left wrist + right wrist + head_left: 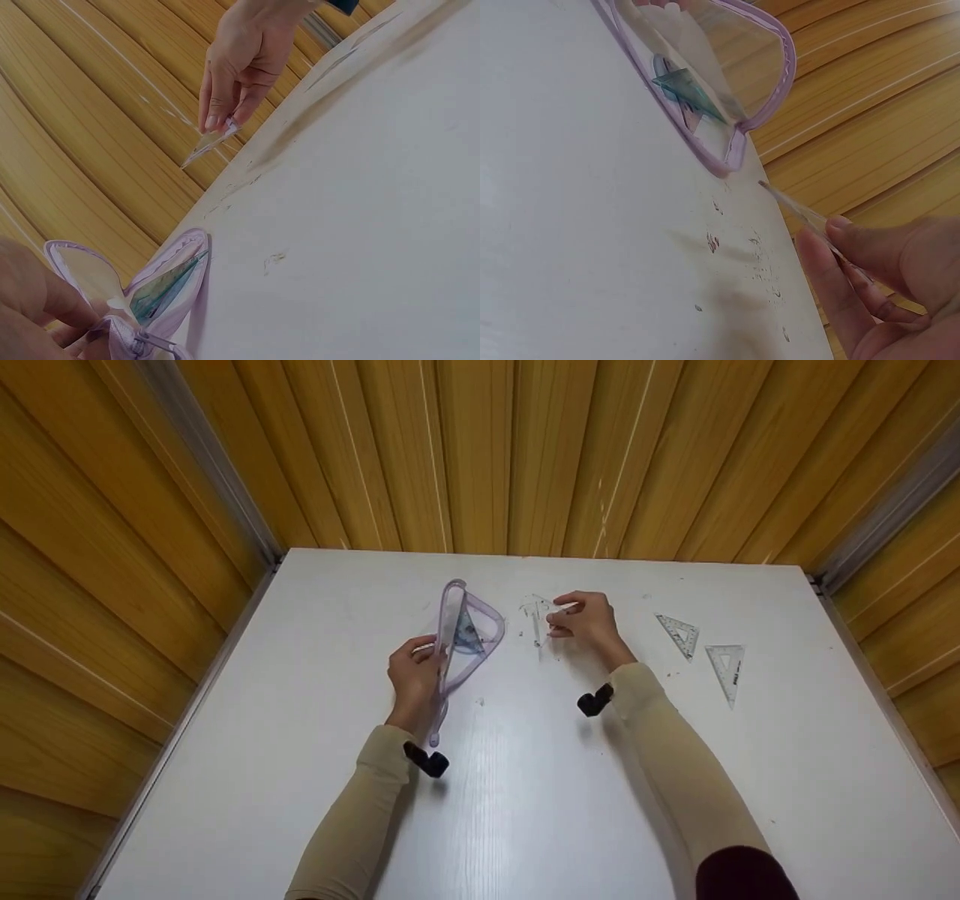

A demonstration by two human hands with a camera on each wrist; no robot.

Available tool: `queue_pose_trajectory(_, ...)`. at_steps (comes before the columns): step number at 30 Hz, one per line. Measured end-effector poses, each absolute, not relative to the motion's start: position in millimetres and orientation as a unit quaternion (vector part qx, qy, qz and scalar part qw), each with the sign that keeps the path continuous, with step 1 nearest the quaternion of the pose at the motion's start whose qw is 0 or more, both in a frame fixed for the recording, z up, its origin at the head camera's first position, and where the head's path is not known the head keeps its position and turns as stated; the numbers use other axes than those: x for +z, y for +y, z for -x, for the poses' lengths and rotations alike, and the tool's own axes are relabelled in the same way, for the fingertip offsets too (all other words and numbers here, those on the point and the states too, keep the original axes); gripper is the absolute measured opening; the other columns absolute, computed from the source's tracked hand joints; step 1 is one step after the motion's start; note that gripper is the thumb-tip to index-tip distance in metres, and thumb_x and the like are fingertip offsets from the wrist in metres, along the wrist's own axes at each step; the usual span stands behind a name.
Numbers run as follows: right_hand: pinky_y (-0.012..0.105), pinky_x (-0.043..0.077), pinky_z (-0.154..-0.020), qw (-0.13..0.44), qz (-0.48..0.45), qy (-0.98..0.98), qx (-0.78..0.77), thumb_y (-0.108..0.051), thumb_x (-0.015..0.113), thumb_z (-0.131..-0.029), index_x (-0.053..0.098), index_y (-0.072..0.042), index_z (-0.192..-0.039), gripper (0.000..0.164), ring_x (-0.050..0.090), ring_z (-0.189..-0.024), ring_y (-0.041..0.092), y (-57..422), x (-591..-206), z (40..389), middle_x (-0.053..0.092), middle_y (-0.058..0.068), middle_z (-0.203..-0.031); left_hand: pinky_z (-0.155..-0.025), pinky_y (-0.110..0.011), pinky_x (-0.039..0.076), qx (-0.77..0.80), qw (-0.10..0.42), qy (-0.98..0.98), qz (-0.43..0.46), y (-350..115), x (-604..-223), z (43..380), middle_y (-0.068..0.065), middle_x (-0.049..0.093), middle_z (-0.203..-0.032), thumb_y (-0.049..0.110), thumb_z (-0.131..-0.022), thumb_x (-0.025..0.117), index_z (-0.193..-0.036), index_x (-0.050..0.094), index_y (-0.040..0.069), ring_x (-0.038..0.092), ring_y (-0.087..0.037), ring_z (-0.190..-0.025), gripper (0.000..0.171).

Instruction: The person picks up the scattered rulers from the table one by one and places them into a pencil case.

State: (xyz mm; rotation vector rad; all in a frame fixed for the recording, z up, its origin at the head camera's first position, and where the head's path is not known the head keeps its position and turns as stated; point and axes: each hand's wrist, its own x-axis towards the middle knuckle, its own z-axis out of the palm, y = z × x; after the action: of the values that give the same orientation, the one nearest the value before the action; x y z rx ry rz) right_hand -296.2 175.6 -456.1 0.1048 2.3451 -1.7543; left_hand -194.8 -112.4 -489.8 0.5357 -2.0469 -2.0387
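My left hand (412, 679) grips the near side of a clear zip pouch (778, 90) with lilac edging, holding its mouth spread wide. Inside the pouch lies a teal set square (691, 94) among other drawing pieces, partly hidden. To the right of the pouch, my right hand (589, 622) pinches a thin clear set square (206, 144) between thumb and fingers, raised over the table. One corner of this piece points toward the pouch, apart from its rim in the right wrist view.
Two more clear set squares, a left one (684, 637) and a right one (727, 671), lie flat to the right of my right hand. Small dark scuffs (712, 241) mark the white table (510, 795). Yellow wood-look panels (480, 457) stand behind the table and at both sides.
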Motion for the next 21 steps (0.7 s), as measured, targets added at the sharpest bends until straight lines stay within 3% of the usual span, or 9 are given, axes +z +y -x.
queue_pose_trajectory(10, 0.036, 0.06, -0.079, 0.114, -0.045, 0.811, -0.573, -0.009, 0.078, -0.091, 0.067, -0.005, -0.129, 0.04, 0.075, -0.084, 0.022, 153.9, -461.0, 299.1, 0.066, 0.015, -0.105, -0.067, -0.024, 0.053, -0.683, 0.104, -0.699, -0.187, -112.3, -490.4, 196.0, -0.016, 0.077, -0.105, -0.005, -0.093, 0.069, -0.117, 0.072, 0.002, 0.072, -0.025, -0.093, 0.026)
queue_pose_trajectory(21, 0.048, 0.059, -0.082, 0.111, -0.024, 0.775, -0.621, -0.002, 0.08, -0.088, 0.068, 0.002, -0.126, 0.04, 0.077, -0.077, 0.026, 130.8, -467.1, 297.7, 0.068, 0.015, -0.096, -0.067, -0.026, 0.053, -0.67, 0.103, -0.716, -0.169, -111.4, -486.7, 193.2, -0.016, 0.076, -0.107, -0.006, -0.093, 0.065, -0.119, 0.072, 0.002, 0.073, -0.027, -0.094, 0.028)
